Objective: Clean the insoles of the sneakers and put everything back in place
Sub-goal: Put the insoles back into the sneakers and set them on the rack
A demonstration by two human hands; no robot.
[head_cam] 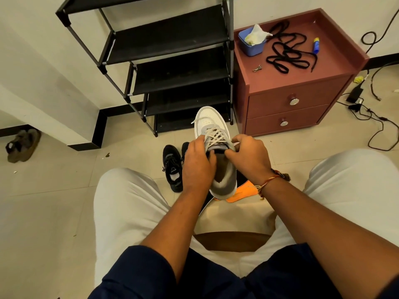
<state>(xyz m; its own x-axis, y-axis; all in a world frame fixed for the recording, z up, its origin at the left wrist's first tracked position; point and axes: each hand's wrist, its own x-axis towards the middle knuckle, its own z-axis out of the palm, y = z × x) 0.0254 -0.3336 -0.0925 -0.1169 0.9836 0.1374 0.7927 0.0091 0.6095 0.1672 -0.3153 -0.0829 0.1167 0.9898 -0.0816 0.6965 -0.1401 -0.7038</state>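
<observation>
A white and grey sneaker (210, 124) is held up between my knees, toe pointing away. My left hand (197, 164) grips its left side at the collar, thumb at the opening. My right hand (248, 156) pinches the cream laces (217, 137) and tongue on the right side. A brownish insole (223, 169) shows inside the shoe's opening. An orange insole (239, 194) lies on the floor under the heel, partly hidden. A black sneaker (171, 167) stands on the floor to the left, with a second black one mostly hidden behind my left hand.
A black shoe rack (172, 61) stands against the wall ahead. A red-brown bedside cabinet (291, 87) to its right carries a blue tub with a cloth (252, 41), loose black laces (287, 50), a small tube and keys. Cables (367, 113) trail at right; brown sandals (22, 144) at left.
</observation>
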